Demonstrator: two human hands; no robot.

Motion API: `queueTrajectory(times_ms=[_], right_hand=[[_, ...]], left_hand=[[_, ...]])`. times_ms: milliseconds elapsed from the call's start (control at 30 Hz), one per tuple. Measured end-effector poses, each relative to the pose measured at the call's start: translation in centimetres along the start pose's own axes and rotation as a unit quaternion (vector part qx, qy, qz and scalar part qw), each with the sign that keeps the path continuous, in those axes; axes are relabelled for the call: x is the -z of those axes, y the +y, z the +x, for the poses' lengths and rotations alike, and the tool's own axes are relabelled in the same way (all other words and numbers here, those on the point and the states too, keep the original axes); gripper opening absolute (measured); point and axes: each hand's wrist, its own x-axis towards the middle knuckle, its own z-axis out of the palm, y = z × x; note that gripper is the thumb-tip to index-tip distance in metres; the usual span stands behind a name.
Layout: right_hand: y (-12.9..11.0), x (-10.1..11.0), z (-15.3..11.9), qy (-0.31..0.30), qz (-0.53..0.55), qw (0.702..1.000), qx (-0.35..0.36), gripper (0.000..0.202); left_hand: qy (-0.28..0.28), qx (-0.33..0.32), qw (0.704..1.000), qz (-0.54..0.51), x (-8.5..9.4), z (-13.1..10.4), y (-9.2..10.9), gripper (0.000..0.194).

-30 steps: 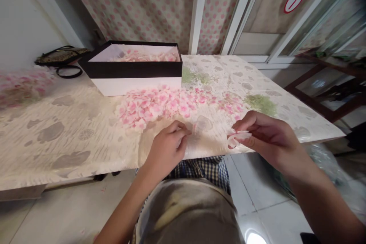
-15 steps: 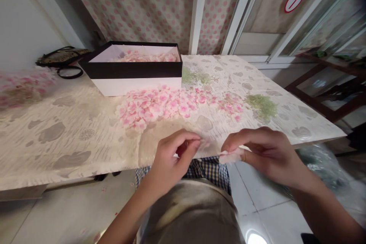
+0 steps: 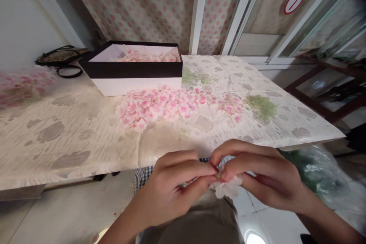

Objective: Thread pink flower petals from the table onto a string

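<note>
Both my hands meet just in front of the table's near edge, above my lap. My right hand (image 3: 265,175) is closed, its thumb and fingers pinching a pale pink-white artificial flower (image 3: 228,187) whose petals hang below the fingertips. My left hand (image 3: 180,183) is closed too, its thumb and forefinger pressed together against the middle of the same flower. What lies between the fingertips is mostly hidden. Beyond the hands, a heap of pink artificial petals (image 3: 160,105) spreads over the tablecloth, with a smaller scatter of petals (image 3: 230,106) to its right.
A black-rimmed white box (image 3: 137,84) holding pink petals stands behind the heap. Green sprigs (image 3: 261,107) lie to the right. A pink flower bunch (image 3: 24,85) and a dark pouch (image 3: 61,55) are at left. A clear plastic bag (image 3: 323,175) sits below the table at right.
My hands have come together and dropped a little toward my lap. The left fingers have moved right and now touch the flower in my right hand.
</note>
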Motion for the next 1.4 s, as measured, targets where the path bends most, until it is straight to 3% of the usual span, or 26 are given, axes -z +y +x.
queueTrajectory(times_ms=[300, 500, 900, 1133, 1333, 1400], right_hand=[[-0.5, 0.4, 0.3, -0.044, -0.015, 0.999, -0.028, 0.021], [-0.2, 0.5, 0.4, -0.082, -0.011, 0.996, -0.028, 0.033], [0.4, 0.3, 0.6, -0.108, 0.041, 0.993, -0.017, 0.03], [0.1, 1.1, -0.4, 0.007, 0.187, 0.979, -0.081, 0.006], [0.6, 1.3, -0.1, -0.085, 0.136, 0.975, -0.156, 0.005], [0.7, 1.2, 0.2, -0.119, 0.139, 0.97, -0.162, 0.007]], left_hand=[[-0.039, -0.033, 0.996, 0.069, -0.1, -0.1, 0.2, 0.015], [-0.072, -0.061, 0.994, 0.056, -0.3, -0.1, 0.4, 0.016], [-0.09, -0.016, 0.996, 0.016, -0.2, -0.1, 0.4, 0.017], [-0.075, 0.014, 0.989, -0.124, 0.5, 0.0, -0.1, 0.04], [-0.028, 0.027, 0.996, -0.085, 0.1, -0.2, -0.1, 0.018], [-0.01, 0.06, 0.985, -0.16, -0.5, -0.2, -0.1, 0.004]])
